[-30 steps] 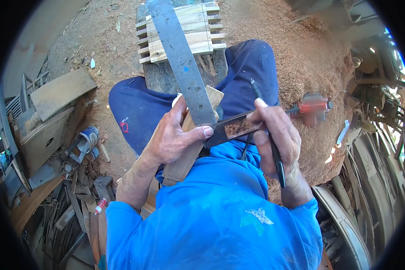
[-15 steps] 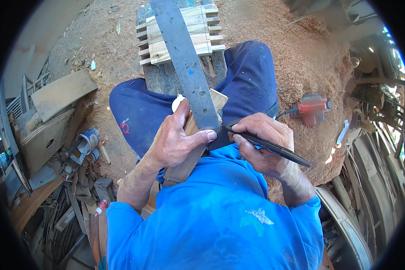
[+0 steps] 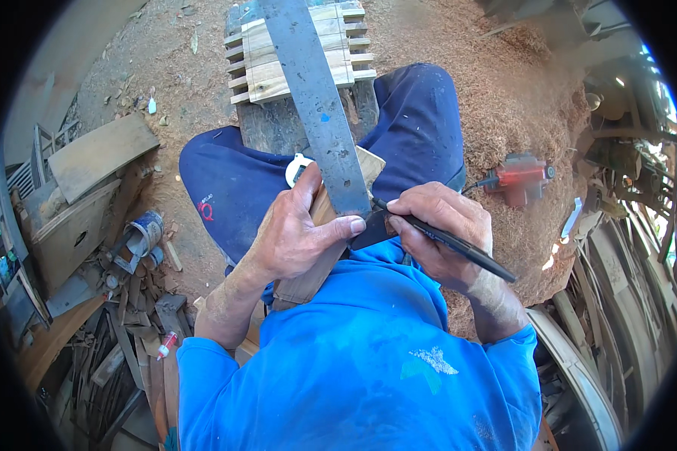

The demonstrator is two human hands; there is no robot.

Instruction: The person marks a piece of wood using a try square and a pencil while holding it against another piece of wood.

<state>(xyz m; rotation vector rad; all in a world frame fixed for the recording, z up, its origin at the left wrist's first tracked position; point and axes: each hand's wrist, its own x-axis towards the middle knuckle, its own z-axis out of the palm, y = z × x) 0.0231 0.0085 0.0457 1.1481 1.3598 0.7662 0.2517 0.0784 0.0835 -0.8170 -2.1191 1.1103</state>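
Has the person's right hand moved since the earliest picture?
Yes: the right hand has shifted left, farther from the red tool resting on the sawdust.

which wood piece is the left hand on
The brown board slanting beneath the left hand; the pale pieces with pronged ends lie farther off, on the bench.

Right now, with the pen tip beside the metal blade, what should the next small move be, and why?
Probably draw the black pen lightly along the edge of the metal blade: the right hand has the pen tip beside that edge, while the left hand grips the wooden piece beneath.
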